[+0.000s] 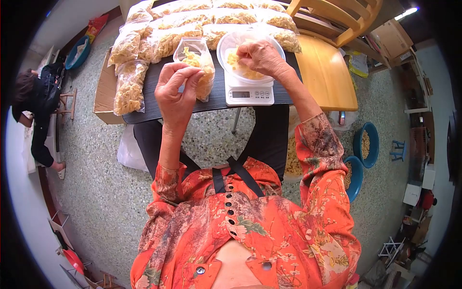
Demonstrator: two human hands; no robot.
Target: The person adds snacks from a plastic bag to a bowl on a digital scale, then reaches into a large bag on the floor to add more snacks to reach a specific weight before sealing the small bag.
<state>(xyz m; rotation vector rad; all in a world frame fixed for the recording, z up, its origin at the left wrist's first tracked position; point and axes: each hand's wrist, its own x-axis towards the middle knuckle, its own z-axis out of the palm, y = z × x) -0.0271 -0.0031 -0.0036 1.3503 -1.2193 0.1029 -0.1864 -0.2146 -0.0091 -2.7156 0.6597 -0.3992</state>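
Right now our left hand (175, 94) pinches the mouth of a small clear bag (198, 62) between thumb and fingertips. The bag stands just beyond those fingertips, partly filled. Our right hand (260, 58) reaches into the clear bowl (222, 50) on the scale (249, 94), its fingers drawn narrow and seemingly closed on a few yellow pieces (250, 74) just beneath them. We judge the thin rim could slip from our pinch, letting the bag slump and spill across the table (149, 94). Leaning on the bowl could also skew the reading.
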